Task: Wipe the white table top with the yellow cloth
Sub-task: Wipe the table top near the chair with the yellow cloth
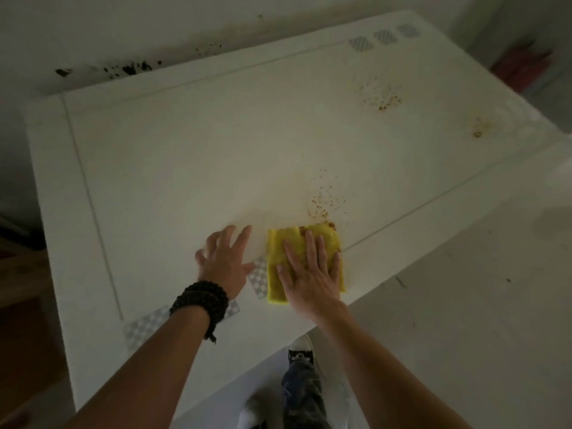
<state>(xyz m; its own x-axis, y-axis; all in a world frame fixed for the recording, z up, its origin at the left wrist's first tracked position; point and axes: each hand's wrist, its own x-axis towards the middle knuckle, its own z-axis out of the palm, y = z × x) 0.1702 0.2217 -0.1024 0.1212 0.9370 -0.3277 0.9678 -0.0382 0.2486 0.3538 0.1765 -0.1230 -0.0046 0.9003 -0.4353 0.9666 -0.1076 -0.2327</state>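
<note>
1. Your right hand point(309, 274) lies flat, palm down, on the yellow cloth point(305, 261), fingers straight and slightly spread, pointing toward the top of the frame. It presses on the cloth rather than clamping it.
2. The cloth is folded into a rough rectangle and sits on the white bench point(185, 156) in the lower centre of the frame, close to the near edge. Its upper edge carries brown smears.
3. Just above the cloth, a scatter of brown specks point(325, 202) marks the bench surface.
4. Your left hand point(224, 258) rests open on the bench just left of the cloth, fingers fanned apart and empty, not touching the cloth.
5. A stack of dark beaded bracelets point(201, 305) circles your left wrist.
6. Both forearms reach in from the bottom of the frame, the left from lower left, the right from lower right.
7. More brown specks point(382, 97) lie in the upper right, and a smaller stain point(478, 130) sits near the right edge.
8. A checkered marker point(260, 278) shows between your two hands.
</note>
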